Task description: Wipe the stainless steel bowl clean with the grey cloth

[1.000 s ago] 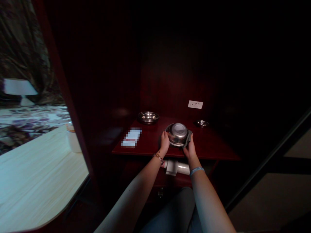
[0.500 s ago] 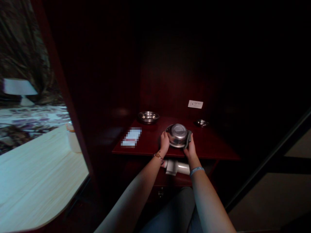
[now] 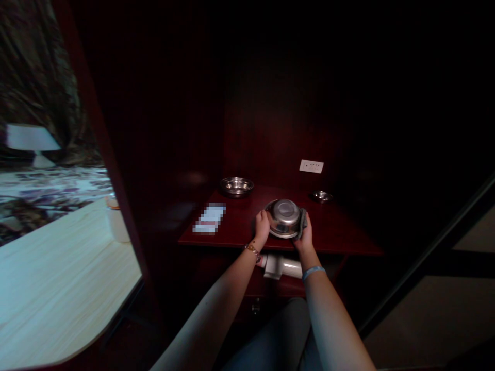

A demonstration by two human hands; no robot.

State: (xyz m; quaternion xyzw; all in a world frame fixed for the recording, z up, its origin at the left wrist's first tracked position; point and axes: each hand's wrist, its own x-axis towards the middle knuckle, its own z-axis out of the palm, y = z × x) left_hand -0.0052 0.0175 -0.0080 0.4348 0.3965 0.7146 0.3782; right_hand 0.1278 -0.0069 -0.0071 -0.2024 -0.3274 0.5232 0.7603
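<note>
A shiny metal bowl (image 3: 285, 214) is tilted with its underside towards me, above the front part of a dark red desk top. My left hand (image 3: 262, 226) grips its left rim, fingers closed around the edge. At its right side my right hand (image 3: 305, 234) is closed on a dark grey cloth (image 3: 302, 222), which it presses against the bowl. Behind and to the left stand other metal bowls (image 3: 236, 186), which look stacked. A smaller metal bowl (image 3: 321, 196) sits at the back right.
The red desk top (image 3: 336, 232) lies between dark cabinet walls. A blurred pale item (image 3: 209, 219) is on its left. A white socket plate (image 3: 311, 166) is on the back wall. Below hangs a white cylindrical object (image 3: 282, 267). A light wooden table (image 3: 58, 288) stands left.
The bowl has tipped and shifted slightly towards me. My right hand and the cloth have moved a little along its right side; my left hand keeps its hold.
</note>
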